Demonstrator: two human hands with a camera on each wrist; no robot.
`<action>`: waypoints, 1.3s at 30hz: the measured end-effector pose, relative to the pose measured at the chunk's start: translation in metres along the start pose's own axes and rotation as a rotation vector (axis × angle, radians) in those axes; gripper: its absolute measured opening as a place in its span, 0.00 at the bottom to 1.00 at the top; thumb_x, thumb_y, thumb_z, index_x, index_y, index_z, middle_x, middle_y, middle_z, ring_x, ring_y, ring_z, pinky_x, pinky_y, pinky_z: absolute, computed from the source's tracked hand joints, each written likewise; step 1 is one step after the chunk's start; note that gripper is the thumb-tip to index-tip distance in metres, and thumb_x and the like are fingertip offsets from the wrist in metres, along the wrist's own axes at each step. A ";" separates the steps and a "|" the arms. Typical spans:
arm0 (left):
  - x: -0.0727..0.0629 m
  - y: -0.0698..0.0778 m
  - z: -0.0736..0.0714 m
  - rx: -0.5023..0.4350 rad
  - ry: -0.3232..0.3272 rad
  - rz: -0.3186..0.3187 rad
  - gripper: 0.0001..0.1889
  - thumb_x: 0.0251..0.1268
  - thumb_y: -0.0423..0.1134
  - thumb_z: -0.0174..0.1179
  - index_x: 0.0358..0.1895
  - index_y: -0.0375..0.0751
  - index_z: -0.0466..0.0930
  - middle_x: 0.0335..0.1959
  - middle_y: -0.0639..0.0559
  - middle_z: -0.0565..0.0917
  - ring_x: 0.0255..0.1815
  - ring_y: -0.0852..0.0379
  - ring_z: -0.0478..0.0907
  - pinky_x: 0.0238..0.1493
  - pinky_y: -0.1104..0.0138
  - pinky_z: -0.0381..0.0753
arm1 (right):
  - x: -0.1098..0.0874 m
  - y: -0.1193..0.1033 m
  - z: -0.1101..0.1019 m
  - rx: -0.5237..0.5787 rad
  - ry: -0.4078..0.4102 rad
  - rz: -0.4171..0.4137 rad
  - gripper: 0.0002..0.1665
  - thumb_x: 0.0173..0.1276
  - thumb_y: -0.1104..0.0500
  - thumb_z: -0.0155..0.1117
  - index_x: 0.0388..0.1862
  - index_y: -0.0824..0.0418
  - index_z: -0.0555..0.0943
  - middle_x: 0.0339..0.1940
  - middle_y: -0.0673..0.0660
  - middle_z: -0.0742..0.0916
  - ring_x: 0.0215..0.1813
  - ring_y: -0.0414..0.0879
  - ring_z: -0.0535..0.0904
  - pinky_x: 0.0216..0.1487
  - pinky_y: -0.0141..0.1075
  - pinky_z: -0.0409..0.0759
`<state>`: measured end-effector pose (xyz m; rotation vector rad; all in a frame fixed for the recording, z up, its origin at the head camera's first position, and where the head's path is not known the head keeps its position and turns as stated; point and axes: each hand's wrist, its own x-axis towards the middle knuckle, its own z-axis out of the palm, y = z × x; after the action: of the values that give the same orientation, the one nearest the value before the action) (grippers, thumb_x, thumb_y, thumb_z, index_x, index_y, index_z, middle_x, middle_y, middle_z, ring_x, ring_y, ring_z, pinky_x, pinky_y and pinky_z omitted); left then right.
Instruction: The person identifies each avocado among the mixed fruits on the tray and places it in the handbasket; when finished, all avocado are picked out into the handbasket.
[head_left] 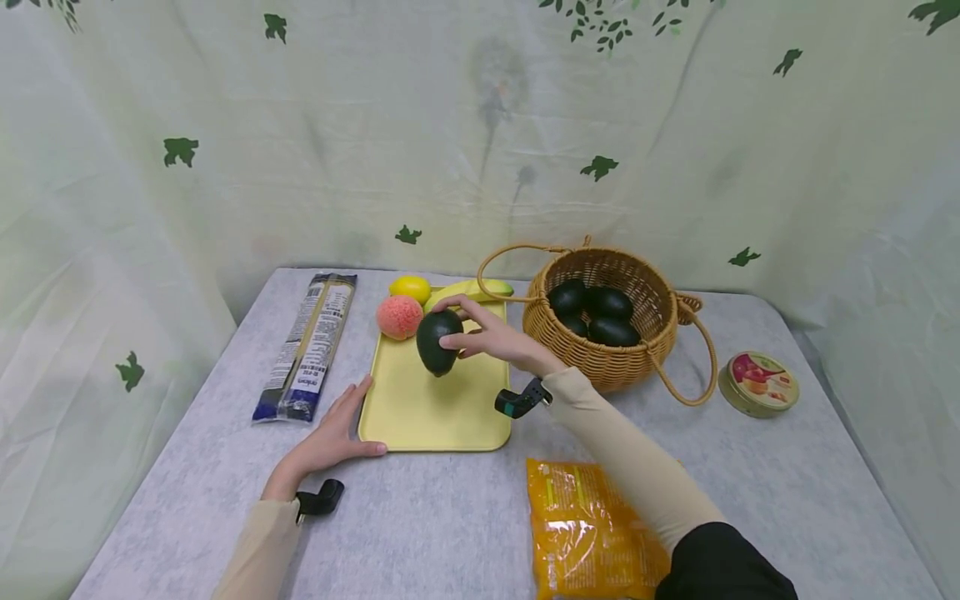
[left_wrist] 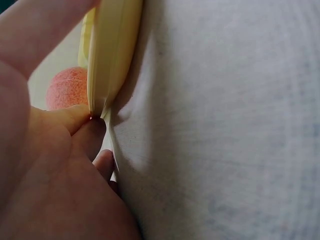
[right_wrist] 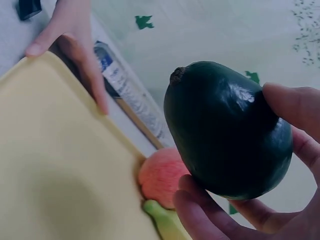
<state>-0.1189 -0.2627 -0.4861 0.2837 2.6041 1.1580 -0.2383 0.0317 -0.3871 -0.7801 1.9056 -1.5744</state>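
Observation:
My right hand (head_left: 491, 337) holds a dark green avocado (head_left: 437, 342) above the yellow tray (head_left: 427, 421); in the right wrist view the thumb and fingers wrap round the avocado (right_wrist: 227, 130), its stem end pointing away from the palm. At the tray's near left corner, my left hand (head_left: 333, 437) spreads straight fingers along the left edge, with the thumb at the front edge. Along the tray's far side are a yellow lemon (head_left: 409, 288), a pink peach (head_left: 399, 317) and a banana (head_left: 468, 291). Several more avocados (head_left: 609, 303) lie in the wicker basket (head_left: 600, 367).
The basket's two handles (head_left: 693, 400) stick out to its sides. A long noodle-like packet (head_left: 307, 350) lies left of the tray. A round tin (head_left: 759, 383) stands at the right. Under my right forearm lies an orange plastic bag (head_left: 585, 533). A curtain (head_left: 375, 125) hangs behind the table.

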 end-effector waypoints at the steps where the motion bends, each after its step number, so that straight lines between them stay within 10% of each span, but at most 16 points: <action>1: 0.000 0.000 0.000 0.000 -0.001 -0.003 0.59 0.51 0.52 0.72 0.77 0.38 0.37 0.76 0.33 0.41 0.74 0.34 0.33 0.64 0.34 0.39 | -0.002 -0.002 -0.003 0.015 0.000 -0.004 0.27 0.69 0.56 0.62 0.65 0.50 0.67 0.59 0.60 0.71 0.56 0.54 0.75 0.53 0.50 0.77; 20: 0.000 -0.003 0.001 -0.013 0.005 0.020 0.59 0.51 0.51 0.72 0.77 0.39 0.36 0.76 0.34 0.41 0.74 0.35 0.32 0.64 0.35 0.38 | -0.067 -0.049 -0.089 0.132 0.097 -0.063 0.28 0.70 0.63 0.59 0.67 0.51 0.65 0.64 0.64 0.67 0.58 0.61 0.74 0.54 0.53 0.75; 39: 0.000 -0.003 0.001 -0.011 0.004 0.018 0.59 0.51 0.50 0.72 0.77 0.39 0.37 0.76 0.34 0.41 0.74 0.35 0.32 0.64 0.34 0.39 | -0.139 -0.033 -0.187 -0.026 0.309 0.024 0.25 0.74 0.61 0.53 0.67 0.50 0.63 0.66 0.62 0.64 0.53 0.49 0.76 0.48 0.38 0.79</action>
<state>-0.1187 -0.2642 -0.4894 0.3032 2.6029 1.1802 -0.2752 0.2533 -0.3171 -0.5457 2.1454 -1.7394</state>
